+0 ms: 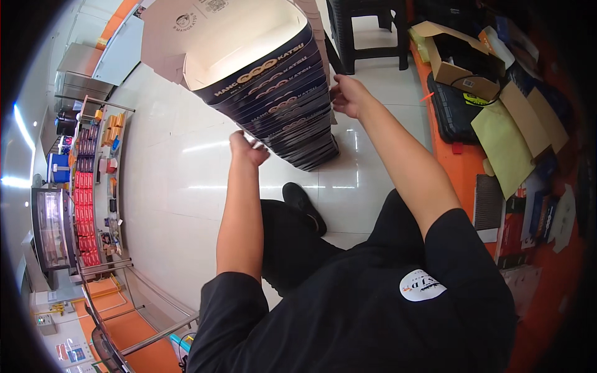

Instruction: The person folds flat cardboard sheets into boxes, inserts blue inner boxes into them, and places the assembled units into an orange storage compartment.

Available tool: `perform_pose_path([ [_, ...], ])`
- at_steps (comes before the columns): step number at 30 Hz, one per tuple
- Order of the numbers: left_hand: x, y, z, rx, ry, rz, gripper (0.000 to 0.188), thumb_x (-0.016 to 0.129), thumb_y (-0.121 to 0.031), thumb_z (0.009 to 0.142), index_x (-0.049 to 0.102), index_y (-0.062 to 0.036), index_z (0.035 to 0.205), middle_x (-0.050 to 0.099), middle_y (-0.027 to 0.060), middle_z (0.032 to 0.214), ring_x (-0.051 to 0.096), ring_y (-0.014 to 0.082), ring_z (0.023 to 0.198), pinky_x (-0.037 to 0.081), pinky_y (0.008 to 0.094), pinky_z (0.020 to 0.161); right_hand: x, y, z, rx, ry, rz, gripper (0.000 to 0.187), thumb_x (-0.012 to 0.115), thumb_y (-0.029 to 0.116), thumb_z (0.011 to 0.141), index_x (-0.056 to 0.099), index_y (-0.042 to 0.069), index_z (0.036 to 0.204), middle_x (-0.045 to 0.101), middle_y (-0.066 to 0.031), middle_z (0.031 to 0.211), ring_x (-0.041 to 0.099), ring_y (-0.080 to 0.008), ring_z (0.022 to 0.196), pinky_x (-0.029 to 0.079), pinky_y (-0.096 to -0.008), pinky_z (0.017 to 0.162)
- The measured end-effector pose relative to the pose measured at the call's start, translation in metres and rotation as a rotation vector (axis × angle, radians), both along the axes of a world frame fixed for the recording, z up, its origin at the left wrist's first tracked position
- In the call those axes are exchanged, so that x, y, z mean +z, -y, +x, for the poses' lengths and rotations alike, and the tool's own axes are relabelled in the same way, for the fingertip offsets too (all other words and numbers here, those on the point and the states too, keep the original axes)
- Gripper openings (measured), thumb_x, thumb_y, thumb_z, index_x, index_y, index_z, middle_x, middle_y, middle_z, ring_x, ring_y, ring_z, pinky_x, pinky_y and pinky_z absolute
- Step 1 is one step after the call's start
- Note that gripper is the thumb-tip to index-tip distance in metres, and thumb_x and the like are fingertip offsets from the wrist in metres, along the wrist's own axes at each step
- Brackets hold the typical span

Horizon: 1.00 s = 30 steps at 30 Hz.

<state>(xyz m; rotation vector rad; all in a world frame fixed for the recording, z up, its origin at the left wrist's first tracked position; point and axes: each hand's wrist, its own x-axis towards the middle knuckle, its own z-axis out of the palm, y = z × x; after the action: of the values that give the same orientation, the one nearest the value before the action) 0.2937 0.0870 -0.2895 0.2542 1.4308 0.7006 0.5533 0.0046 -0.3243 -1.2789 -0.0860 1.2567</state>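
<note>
A tall stack of nested cardboard food boxes (pixel 283 93), dark navy with gold print, rises in front of me. The top box is uncovered, showing its white inside and pale flaps. My left hand (pixel 249 149) is at the stack's left side, its fingers loosely bent and apart. On the right side, my right hand (pixel 349 97) has its fingertips at the stack's edge; the fingers are half bent and partly hidden. Whether either hand presses on the boxes cannot be seen. The stack's lower end appears near the tiled floor.
A black plastic stool (pixel 367 34) stands beyond the stack. To the right, an orange surface holds an opened brown carton (pixel 457 53), a black case (pixel 451 115) and loose cardboard. Shelves with red packets (pixel 84 205) and a metal rail (pixel 158 336) line the left.
</note>
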Motion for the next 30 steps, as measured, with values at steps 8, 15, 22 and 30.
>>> perform_pose_path([
  [8, -0.029, 0.005, 0.006, -0.350, 0.366, 0.195, 0.064, 0.042, -0.053, 0.097, 0.061, 0.0002, 0.126, 0.058, 0.0202, 0.134, 0.054, 0.0371, 0.123, 0.039, 0.0560, 0.107, -0.008, -0.021, -0.031, 0.354, -0.455, 0.073, 0.063, 0.054, 0.053, 0.092, 0.065, 0.001, 0.124, 0.061, -0.0193, 0.135, 0.060, -0.0340, 0.121, 0.043, -0.0527, 0.107],
  [15, -0.027, 0.013, 0.003, -0.411, 0.416, 0.189, 0.072, 0.039, -0.060, 0.097, 0.057, -0.0007, 0.134, 0.055, 0.0214, 0.139, 0.052, 0.0381, 0.127, 0.039, 0.0576, 0.108, -0.006, -0.027, -0.035, 0.362, -0.442, 0.048, 0.063, 0.056, 0.053, 0.091, 0.065, 0.000, 0.123, 0.063, -0.0195, 0.132, 0.062, -0.0350, 0.117, 0.046, -0.0522, 0.105],
  [22, -0.035, 0.007, -0.002, -0.425, 0.406, 0.183, 0.082, 0.038, -0.068, 0.091, 0.052, -0.0047, 0.142, 0.042, 0.0202, 0.154, 0.038, 0.0393, 0.140, 0.024, 0.0573, 0.116, 0.010, -0.023, -0.044, 0.378, -0.377, 0.061, 0.061, 0.056, 0.051, 0.091, 0.065, -0.001, 0.123, 0.066, -0.0188, 0.127, 0.064, -0.0331, 0.116, 0.047, -0.0504, 0.104],
  [30, 0.004, 0.002, -0.005, -0.300, 0.370, 0.507, 0.064, 0.047, -0.060, 0.096, 0.061, -0.0081, 0.130, 0.064, 0.0095, 0.127, 0.059, 0.0282, 0.116, 0.049, 0.0477, 0.096, 0.050, -0.005, -0.039, 0.250, -0.203, 0.206, 0.047, 0.040, 0.033, 0.103, 0.058, -0.001, 0.130, 0.067, -0.0180, 0.124, 0.067, -0.0256, 0.109, 0.052, -0.0401, 0.099],
])
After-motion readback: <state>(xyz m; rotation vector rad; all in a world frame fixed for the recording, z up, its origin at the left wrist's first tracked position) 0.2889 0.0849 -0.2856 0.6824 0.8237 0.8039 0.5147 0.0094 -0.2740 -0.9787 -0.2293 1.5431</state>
